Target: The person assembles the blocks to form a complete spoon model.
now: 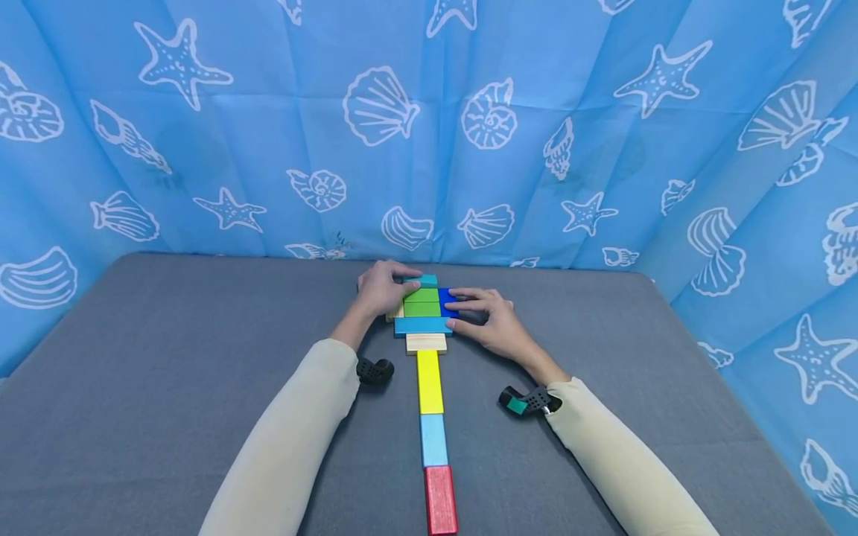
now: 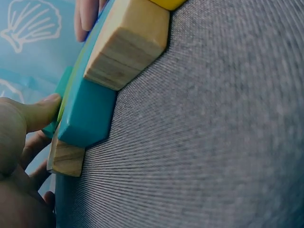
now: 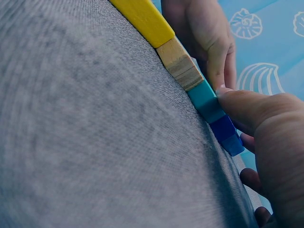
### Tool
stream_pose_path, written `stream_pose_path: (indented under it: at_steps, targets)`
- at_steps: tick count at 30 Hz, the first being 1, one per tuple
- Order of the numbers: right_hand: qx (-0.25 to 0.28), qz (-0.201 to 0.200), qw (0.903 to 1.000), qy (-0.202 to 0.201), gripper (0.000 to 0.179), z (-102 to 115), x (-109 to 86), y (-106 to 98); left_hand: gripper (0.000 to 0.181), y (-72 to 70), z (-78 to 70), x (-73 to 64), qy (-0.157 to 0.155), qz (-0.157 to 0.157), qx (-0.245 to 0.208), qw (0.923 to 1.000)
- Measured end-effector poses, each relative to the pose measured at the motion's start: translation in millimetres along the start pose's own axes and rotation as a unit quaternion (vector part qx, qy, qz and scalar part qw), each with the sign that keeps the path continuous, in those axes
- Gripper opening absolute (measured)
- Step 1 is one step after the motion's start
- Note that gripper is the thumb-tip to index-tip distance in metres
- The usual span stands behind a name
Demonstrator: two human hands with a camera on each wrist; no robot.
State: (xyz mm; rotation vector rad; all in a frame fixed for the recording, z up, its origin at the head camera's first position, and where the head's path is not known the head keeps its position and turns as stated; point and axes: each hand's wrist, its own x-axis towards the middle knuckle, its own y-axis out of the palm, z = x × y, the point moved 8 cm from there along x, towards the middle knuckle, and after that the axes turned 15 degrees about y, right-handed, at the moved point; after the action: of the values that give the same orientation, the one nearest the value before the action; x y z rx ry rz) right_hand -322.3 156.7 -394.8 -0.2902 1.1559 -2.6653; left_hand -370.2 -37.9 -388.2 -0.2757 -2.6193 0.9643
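Toy building blocks lie flat in a joined pattern on the grey cloth. At its far end my left hand [image 1: 383,289] pinches a teal block [image 1: 429,281] between thumb and fingers. Two green blocks [image 1: 421,295] lie just nearer, with a dark blue block [image 1: 444,296] on their right and a pale wooden block [image 2: 67,159] on their left, partly behind the left hand. My right hand [image 1: 496,324] rests its thumb at the right end of a blue crosswise block [image 1: 418,326]. Its extended fingers touch the dark blue block.
Below the crosswise block, a wooden block [image 1: 426,342], a yellow block [image 1: 430,381], a light blue block [image 1: 433,439] and a red block [image 1: 441,499] run toward me in a line. A blue shell-patterned curtain [image 1: 429,179] hangs behind the grey-covered table [image 1: 201,387].
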Motion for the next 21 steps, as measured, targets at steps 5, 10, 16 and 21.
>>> stream_pose_path:
  at_steps: [5,10,16,21]
  targets:
    - [0.000,0.000,1.0000,0.001,0.036,0.6,-0.3,-0.3,0.027,1.0,1.3,-0.8,-0.006,0.003,-0.009,0.9999]
    - [0.000,-0.001,1.0000,0.001,0.036,1.1,-0.2,-0.9,0.027,1.0,1.9,-0.8,-0.014,0.006,-0.012,0.9998]
    - [-0.001,-0.003,1.0000,-0.001,0.036,1.5,-0.7,-0.8,0.027,1.7,2.0,-0.7,-0.016,0.013,-0.011,0.9997]
    - [0.001,-0.001,1.0000,0.000,0.036,1.9,-1.3,-0.6,0.025,1.5,2.3,-1.5,-0.013,0.012,-0.003,0.9998]
